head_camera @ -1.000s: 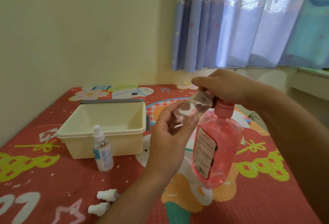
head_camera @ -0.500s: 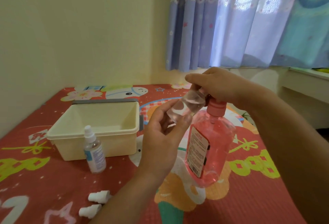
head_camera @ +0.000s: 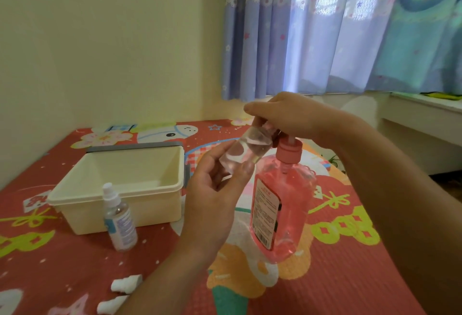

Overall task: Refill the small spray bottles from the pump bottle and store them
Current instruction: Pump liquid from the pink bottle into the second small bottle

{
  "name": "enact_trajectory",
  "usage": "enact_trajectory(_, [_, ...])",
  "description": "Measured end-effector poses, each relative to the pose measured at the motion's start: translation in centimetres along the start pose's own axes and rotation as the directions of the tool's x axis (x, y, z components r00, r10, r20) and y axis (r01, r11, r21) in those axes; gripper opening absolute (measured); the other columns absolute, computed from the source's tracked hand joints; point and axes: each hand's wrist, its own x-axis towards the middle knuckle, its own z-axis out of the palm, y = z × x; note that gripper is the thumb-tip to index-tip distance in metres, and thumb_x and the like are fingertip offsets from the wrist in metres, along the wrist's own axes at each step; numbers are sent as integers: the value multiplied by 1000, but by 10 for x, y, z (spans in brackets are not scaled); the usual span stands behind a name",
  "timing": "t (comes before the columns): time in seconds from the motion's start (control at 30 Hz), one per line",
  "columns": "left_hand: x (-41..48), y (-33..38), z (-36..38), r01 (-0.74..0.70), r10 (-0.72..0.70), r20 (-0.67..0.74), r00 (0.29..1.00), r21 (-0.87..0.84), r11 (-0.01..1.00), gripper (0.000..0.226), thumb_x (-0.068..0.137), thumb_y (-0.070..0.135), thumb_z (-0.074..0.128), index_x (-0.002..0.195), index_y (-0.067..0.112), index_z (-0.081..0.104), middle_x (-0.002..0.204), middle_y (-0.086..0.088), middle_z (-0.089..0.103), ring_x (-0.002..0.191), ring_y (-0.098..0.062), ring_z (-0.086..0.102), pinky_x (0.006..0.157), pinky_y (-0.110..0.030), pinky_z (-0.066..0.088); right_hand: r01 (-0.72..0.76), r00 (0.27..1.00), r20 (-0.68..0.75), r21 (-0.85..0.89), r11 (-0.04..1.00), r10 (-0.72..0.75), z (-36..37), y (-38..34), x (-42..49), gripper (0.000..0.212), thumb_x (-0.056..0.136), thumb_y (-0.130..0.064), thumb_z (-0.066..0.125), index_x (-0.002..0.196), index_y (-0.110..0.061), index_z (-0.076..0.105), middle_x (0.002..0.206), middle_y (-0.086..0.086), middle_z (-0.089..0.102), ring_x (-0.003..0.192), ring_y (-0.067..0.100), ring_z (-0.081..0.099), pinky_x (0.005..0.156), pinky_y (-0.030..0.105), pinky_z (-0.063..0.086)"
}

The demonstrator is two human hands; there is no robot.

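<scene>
My left hand (head_camera: 215, 197) grips a small clear spray bottle (head_camera: 246, 153) without its cap, tilted with its mouth up against the pump's nozzle. The pink pump bottle (head_camera: 280, 204) stands on the mat, full of pink liquid. My right hand (head_camera: 295, 117) lies over the pink pump head (head_camera: 288, 150), fingers curled down around the nozzle and the small bottle's mouth. A second small spray bottle (head_camera: 118, 217), capped, stands on the mat in front of the cream box (head_camera: 120, 199). Two white spray caps (head_camera: 126, 283) (head_camera: 112, 305) lie on the mat at the lower left.
The cream plastic box is open, with a grey lid (head_camera: 135, 146) behind it. The red patterned mat (head_camera: 350, 277) covers the floor. A wall rises at the left, curtains (head_camera: 325, 29) hang behind, and a white ledge (head_camera: 425, 124) runs along the right.
The view has shifted slightly. Both hands keep their hold, with the small bottle still at the pump nozzle.
</scene>
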Motion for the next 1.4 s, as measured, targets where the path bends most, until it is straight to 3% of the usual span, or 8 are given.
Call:
enact_trajectory(0.1, [2,-2,-1,-4,5,-14,1000,9,1000,29,85,16,69,109,32,66,110,6,72,100,-10,66,87,-26,54,35,999,-9,-23,999,-36,5,2,1,40,98,-41,43,67,-18,52,60,-3,53,44,5,51,45,17,43])
enact_trajectory(0.3, [0,0,-1,-4,4,-10,1000,16,1000,29,85,17,68,108,35,65,108,11,73,102,-5,67,88,-26,53,13,1000,2,53,998,-14,1,1,2,38,97,-44,44,72,-17,56,65,0,58,58,18,57,61,27,50])
enact_trajectory(0.6, [0,2,0,-12,12,-7,1000,21,1000,32,80,24,70,110,33,65,110,12,72,104,-3,67,89,-23,53,97,995,-29,-52,994,-99,-1,0,-1,35,99,-34,43,80,-12,62,71,0,61,61,18,57,57,24,42])
enact_trajectory(0.67, [1,0,0,-12,12,-9,1000,12,1000,36,76,27,70,112,31,65,109,12,73,105,-2,67,91,-21,53,81,996,-27,-61,995,-82,3,1,0,38,99,-38,42,73,-14,58,67,0,60,50,9,57,49,18,43])
enact_trajectory(0.93, [0,-1,-1,1,0,-9,1000,18,1000,36,80,21,70,116,25,64,112,6,72,104,-5,67,92,-27,54,78,996,-35,-41,996,-79,1,0,-1,39,98,-36,45,74,-9,61,58,-3,60,51,14,55,53,22,42])
enact_trajectory(1.1, [0,-1,-2,9,-9,-7,1000,12,1000,36,79,23,70,114,27,64,111,6,72,100,-5,68,90,-27,55,98,995,-15,-55,994,-99,5,-1,-3,37,98,-35,45,64,-23,55,60,-7,54,52,9,51,57,25,42])
enact_trajectory(1.23, [2,-3,-2,9,-9,-6,1000,28,1000,34,81,22,76,113,28,66,111,6,71,100,-11,67,88,-30,55,85,996,-37,-61,995,-87,2,-1,-3,38,98,-35,45,73,-12,61,51,-9,57,53,12,55,51,19,42])
enact_trajectory(1.4, [0,-7,-4,21,-21,-1,1000,40,999,37,77,31,70,114,33,66,115,6,69,103,-16,65,88,-31,54,67,998,-13,-70,995,-68,3,0,-1,38,97,-37,45,68,-14,56,66,-3,56,58,15,51,62,27,43])
